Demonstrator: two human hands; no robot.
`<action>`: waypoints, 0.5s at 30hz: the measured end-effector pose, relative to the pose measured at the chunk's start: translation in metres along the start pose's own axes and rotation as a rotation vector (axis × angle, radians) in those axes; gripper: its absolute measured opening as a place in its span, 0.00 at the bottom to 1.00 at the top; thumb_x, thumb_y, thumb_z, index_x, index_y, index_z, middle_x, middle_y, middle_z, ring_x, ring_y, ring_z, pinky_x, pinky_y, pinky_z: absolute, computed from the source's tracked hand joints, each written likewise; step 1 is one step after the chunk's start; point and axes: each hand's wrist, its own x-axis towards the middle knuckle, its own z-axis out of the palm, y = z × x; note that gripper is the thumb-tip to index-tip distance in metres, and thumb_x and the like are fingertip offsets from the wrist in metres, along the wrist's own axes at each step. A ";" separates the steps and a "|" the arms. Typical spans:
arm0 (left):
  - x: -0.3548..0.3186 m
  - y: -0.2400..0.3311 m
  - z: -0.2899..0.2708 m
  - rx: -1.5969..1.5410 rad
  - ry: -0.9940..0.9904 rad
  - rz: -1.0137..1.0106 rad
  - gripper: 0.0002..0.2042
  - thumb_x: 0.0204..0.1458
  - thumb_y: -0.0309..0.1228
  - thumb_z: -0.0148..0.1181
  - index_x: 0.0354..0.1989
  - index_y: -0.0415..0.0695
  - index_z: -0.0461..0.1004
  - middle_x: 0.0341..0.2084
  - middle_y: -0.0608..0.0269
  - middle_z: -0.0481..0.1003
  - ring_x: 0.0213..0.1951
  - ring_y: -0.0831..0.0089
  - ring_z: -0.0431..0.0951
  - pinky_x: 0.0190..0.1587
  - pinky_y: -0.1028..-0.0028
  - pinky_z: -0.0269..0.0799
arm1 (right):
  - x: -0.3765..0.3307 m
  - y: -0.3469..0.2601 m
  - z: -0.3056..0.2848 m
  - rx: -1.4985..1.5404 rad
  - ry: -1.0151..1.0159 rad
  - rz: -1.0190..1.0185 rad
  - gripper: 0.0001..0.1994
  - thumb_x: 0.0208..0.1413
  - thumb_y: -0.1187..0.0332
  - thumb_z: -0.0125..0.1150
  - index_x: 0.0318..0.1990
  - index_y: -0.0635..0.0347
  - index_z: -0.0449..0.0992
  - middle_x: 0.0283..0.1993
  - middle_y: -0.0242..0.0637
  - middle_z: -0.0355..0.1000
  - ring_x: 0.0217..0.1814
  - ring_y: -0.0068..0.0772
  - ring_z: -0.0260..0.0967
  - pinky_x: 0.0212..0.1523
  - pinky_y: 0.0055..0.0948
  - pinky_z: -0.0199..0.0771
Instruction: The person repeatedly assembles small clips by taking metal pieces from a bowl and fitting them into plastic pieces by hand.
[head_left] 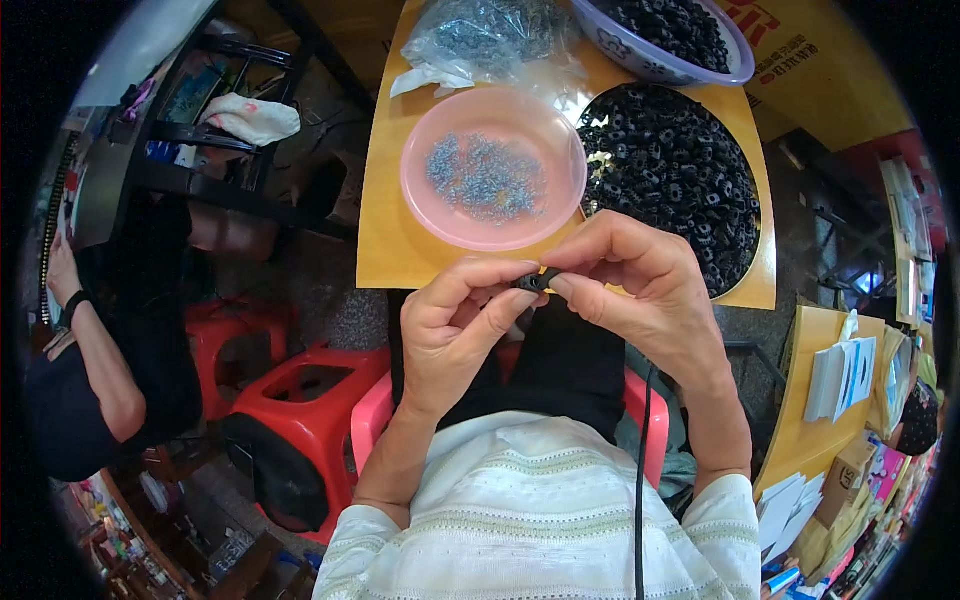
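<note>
My left hand [455,330] and my right hand [640,285] meet above my lap, fingertips pinched together on one small black part [535,281]. Just beyond them, on a small wooden table [385,225], stands a pink bowl [494,168] holding several small silvery screws. To its right lies a wide heap of black parts [680,180] of the same kind. A patterned bowl [665,35] with more black parts sits at the table's far edge, beside a clear plastic bag [490,35] of screws.
Two red plastic stools [300,400] stand to my left on the floor. Another person's arm [95,350] with a dark wristband is at the far left. A second wooden table [810,400] with white paper stacks is at the right.
</note>
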 end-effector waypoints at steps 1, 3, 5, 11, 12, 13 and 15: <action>0.000 0.001 -0.001 0.035 -0.007 -0.011 0.11 0.55 0.19 0.58 0.46 0.35 0.74 0.37 0.58 0.79 0.37 0.78 0.80 0.35 0.83 0.75 | 0.001 -0.001 -0.001 -0.024 -0.019 0.016 0.06 0.54 0.79 0.59 0.39 0.70 0.75 0.35 0.35 0.75 0.33 0.19 0.74 0.33 0.18 0.75; -0.001 -0.002 -0.002 0.020 -0.010 -0.021 0.11 0.55 0.19 0.58 0.46 0.35 0.74 0.37 0.58 0.79 0.37 0.78 0.80 0.35 0.83 0.75 | 0.002 -0.001 -0.003 -0.047 -0.037 0.031 0.06 0.54 0.79 0.59 0.39 0.70 0.75 0.34 0.35 0.75 0.33 0.19 0.74 0.33 0.18 0.75; 0.000 -0.002 -0.001 0.004 -0.015 -0.030 0.11 0.55 0.19 0.58 0.46 0.35 0.74 0.38 0.58 0.79 0.37 0.77 0.80 0.36 0.83 0.75 | 0.003 0.000 -0.005 0.011 -0.062 0.073 0.05 0.55 0.78 0.58 0.39 0.70 0.75 0.33 0.35 0.75 0.34 0.19 0.75 0.34 0.18 0.75; 0.003 0.000 0.001 -0.009 -0.032 -0.093 0.11 0.56 0.20 0.58 0.47 0.34 0.73 0.37 0.59 0.79 0.38 0.77 0.80 0.36 0.83 0.75 | 0.004 -0.006 -0.010 -0.018 -0.085 0.104 0.05 0.56 0.77 0.59 0.38 0.69 0.75 0.33 0.33 0.76 0.35 0.18 0.74 0.35 0.18 0.74; 0.003 -0.002 0.002 0.010 -0.029 -0.078 0.11 0.56 0.20 0.57 0.47 0.34 0.73 0.37 0.60 0.79 0.38 0.77 0.80 0.35 0.83 0.75 | 0.005 -0.006 -0.010 -0.017 -0.085 0.105 0.05 0.56 0.77 0.59 0.38 0.69 0.75 0.33 0.33 0.76 0.35 0.18 0.74 0.35 0.18 0.74; 0.004 -0.003 0.001 0.030 -0.025 -0.063 0.11 0.56 0.20 0.57 0.47 0.34 0.73 0.37 0.60 0.79 0.37 0.77 0.80 0.34 0.83 0.75 | 0.005 -0.005 -0.009 -0.088 -0.080 0.066 0.05 0.55 0.77 0.59 0.38 0.69 0.75 0.32 0.33 0.76 0.34 0.18 0.74 0.35 0.19 0.75; 0.003 -0.008 -0.003 0.076 -0.040 -0.065 0.11 0.56 0.20 0.58 0.47 0.35 0.74 0.36 0.60 0.79 0.37 0.77 0.80 0.33 0.83 0.75 | 0.005 -0.004 -0.007 -0.158 -0.074 0.030 0.05 0.55 0.77 0.59 0.38 0.68 0.75 0.31 0.33 0.76 0.34 0.18 0.74 0.34 0.20 0.75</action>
